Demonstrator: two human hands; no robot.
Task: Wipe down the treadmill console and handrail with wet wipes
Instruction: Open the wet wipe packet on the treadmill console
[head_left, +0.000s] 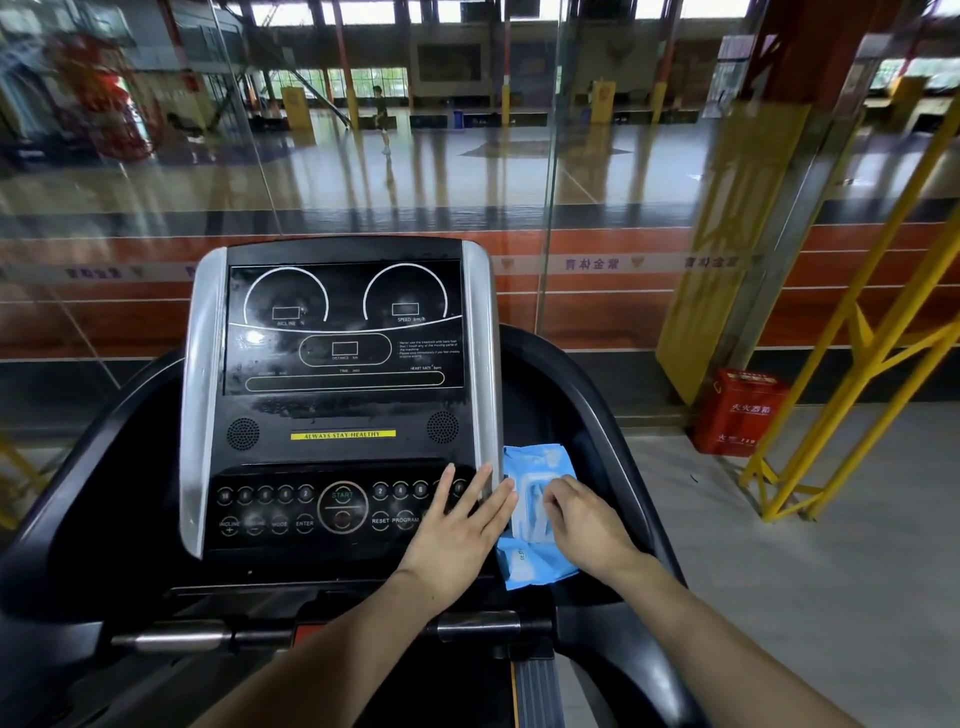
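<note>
The black treadmill console (343, 332) with silver side trims stands in front of me, its screen streaked with damp marks. A blue pack of wet wipes (535, 462) lies on the right tray beside the button panel. My left hand (457, 530) lies flat with straight fingers over the panel's right buttons, its fingertips touching the pack's left edge. My right hand (582, 519) rests on the pack with its fingers curled at the white flap (530, 512). The black right handrail (597, 415) curves past the pack.
A horizontal silver and black grip bar (467, 623) runs below the console. A glass wall stands behind the treadmill. To the right are a red box (737, 410) on the floor, a yellow steel frame (852, 374) and a yellow padded pillar.
</note>
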